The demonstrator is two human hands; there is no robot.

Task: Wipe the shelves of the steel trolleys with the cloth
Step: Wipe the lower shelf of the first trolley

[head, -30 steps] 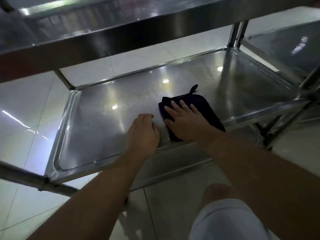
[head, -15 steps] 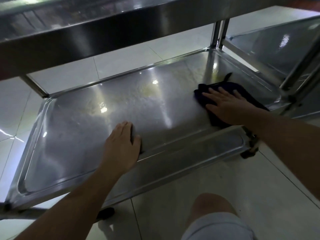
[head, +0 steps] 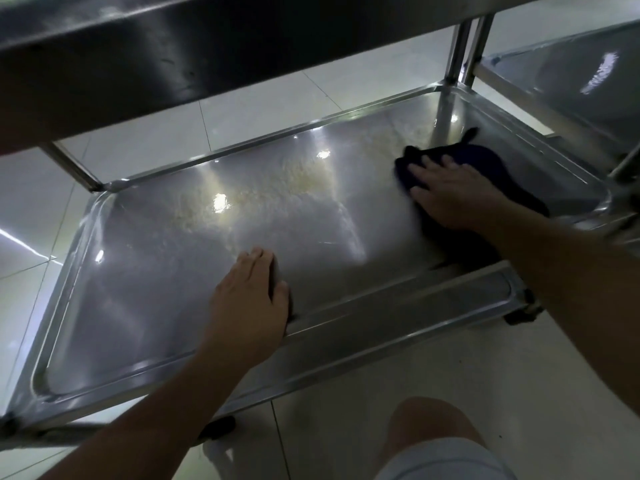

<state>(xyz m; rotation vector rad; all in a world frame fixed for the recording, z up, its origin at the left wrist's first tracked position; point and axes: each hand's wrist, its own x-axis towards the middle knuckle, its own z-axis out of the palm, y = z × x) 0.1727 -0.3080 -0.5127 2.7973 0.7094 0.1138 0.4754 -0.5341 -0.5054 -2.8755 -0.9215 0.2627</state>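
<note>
Wiping the lower trolley shelf, right end

Pressing my right hand (head: 453, 195) flat on the dark cloth (head: 485, 164), fingers spread across it, I have it on the right end of the steel trolley's lower shelf (head: 173, 271), near the far right corner post (head: 457, 46). My left hand (head: 251, 306) rests palm down at the shelf's near rim, fingers together, holding nothing. A yellowish smear (head: 304, 174) marks the shelf's middle. My knee (head: 429, 424) shows above the tiled floor (head: 450, 358).

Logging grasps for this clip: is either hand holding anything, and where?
Right hand presses flat on the dark blue cloth, not gripping. Left hand rests over the steel shelf's front rim.
</note>
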